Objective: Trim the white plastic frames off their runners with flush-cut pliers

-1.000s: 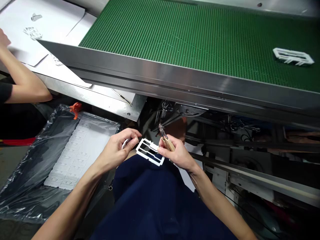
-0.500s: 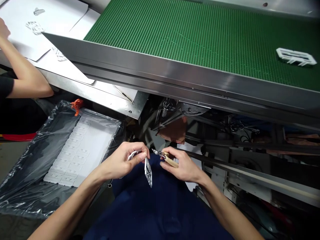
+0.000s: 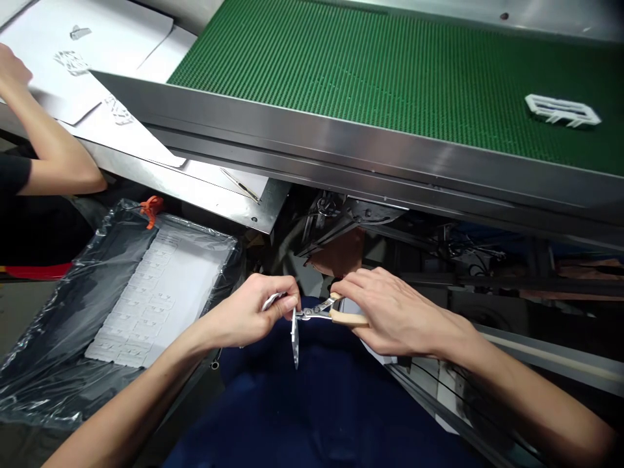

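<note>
My left hand [image 3: 260, 311] pinches a thin white plastic part [image 3: 295, 344] that hangs nearly edge-on below the fingertips. Another bit of white plastic [image 3: 273, 299] shows in the palm; whether it belongs to the same part I cannot tell. Wrapped round the beige handles of a pair of nippers [image 3: 347, 318] is my right hand [image 3: 390, 312]. The handles are spread, and the metal jaws point left and meet the top of the white part by my left fingertips. The exact spot at the jaw tips is too small to make out.
A green ribbed conveyor belt [image 3: 312, 65] with a metal side carries a white plastic frame [image 3: 563, 110]. To the left is a plastic-lined bin [image 3: 43, 331] with rows of flat white parts [image 3: 131, 318]. Another person's arm [image 3: 53, 143] rests on the paper-covered table [image 3: 121, 26].
My right hand has turned and brought the nippers left, from apart to against the white part. Their handles are now wider apart. The white part has turned more edge-on.
</note>
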The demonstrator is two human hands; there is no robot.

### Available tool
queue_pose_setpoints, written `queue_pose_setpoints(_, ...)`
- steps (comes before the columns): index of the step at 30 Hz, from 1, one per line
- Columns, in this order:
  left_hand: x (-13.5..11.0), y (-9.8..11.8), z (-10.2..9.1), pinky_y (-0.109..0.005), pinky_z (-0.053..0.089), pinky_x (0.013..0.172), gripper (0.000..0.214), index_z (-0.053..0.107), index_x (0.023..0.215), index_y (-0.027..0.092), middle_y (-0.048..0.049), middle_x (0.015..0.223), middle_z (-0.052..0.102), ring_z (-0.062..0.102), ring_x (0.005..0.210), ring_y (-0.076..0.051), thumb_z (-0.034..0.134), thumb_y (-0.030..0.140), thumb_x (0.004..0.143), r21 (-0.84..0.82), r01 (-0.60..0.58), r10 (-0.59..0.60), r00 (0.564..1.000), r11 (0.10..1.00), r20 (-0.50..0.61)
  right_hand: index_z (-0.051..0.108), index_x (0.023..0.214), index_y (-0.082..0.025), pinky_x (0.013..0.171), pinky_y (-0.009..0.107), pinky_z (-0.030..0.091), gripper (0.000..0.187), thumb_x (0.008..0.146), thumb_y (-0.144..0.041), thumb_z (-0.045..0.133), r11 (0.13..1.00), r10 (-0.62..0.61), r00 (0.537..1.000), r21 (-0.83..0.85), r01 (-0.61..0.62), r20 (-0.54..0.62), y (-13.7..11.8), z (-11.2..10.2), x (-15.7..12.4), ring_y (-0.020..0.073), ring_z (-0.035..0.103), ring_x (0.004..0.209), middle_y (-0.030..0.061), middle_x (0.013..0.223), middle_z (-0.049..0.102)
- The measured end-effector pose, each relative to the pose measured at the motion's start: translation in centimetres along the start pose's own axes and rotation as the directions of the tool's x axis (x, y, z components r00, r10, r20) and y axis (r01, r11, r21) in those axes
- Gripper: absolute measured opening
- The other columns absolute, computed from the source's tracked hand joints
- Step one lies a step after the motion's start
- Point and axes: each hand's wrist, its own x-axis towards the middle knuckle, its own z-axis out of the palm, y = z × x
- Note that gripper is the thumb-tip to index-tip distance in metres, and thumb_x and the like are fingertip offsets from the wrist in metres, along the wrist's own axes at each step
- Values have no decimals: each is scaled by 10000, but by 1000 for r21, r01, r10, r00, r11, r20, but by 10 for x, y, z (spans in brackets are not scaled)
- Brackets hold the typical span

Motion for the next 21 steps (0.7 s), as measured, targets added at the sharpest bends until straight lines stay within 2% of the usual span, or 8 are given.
queue_pose_setpoints(8,6,8,-1,-230,337,564,191,530,723,163,30,645,519,440,600,-114,431,220,876,50,14,-16,1000,999,26,536,947,-178,824,379,342,211,765,-239,448,993,45,997,-107,-39,59,-11,-15,-3,236,517,887,74,928,568)
queue_pose_setpoints(11,7,8,1,-230,320,549,193,496,702,167,38,630,481,409,586,-109,430,224,875,71,15,-18,999,997,43,526,895,-176,781,365,343,175,745,-227,453,988,24,997,-153,-13,69,-11,-21,-4,240,529,871,78,901,572)
queue_pose_setpoints(13,8,8,1,-233,309,541,206,469,683,170,41,619,448,385,578,-108,431,234,876,85,9,-14,998,996,55,524,841,-179,706,338,340,137,727,-203,453,982,0,998,-187,12,65,-10,-24,-2,226,538,806,74,843,574)
queue_pose_setpoints(16,9,8,3,-238,308,544,228,453,673,171,38,621,444,382,580,-111,423,253,884,71,14,-20,997,997,75,515,718,-186,560,293,282,63,696,-161,462,980,-10,998,-195,22,60,-7,-25,3,168,507,592,40,654,537)
queue_pose_setpoints(19,10,7,3,-241,324,559,228,480,696,172,32,637,476,411,596,-119,421,274,891,24,35,-36,997,999,72,489,612,-194,479,283,190,74,679,-167,505,993,9,999,-118,-4,44,-2,-21,9,113,386,407,0,485,441)
queue_pose_setpoints(21,11,5,5,-248,347,589,229,503,728,174,24,667,512,453,633,-132,422,305,898,-34,54,-52,997,998,49,480,583,-199,462,280,173,129,697,-206,538,999,32,999,-35,-31,25,3,-15,10,97,336,373,-9,453,420)
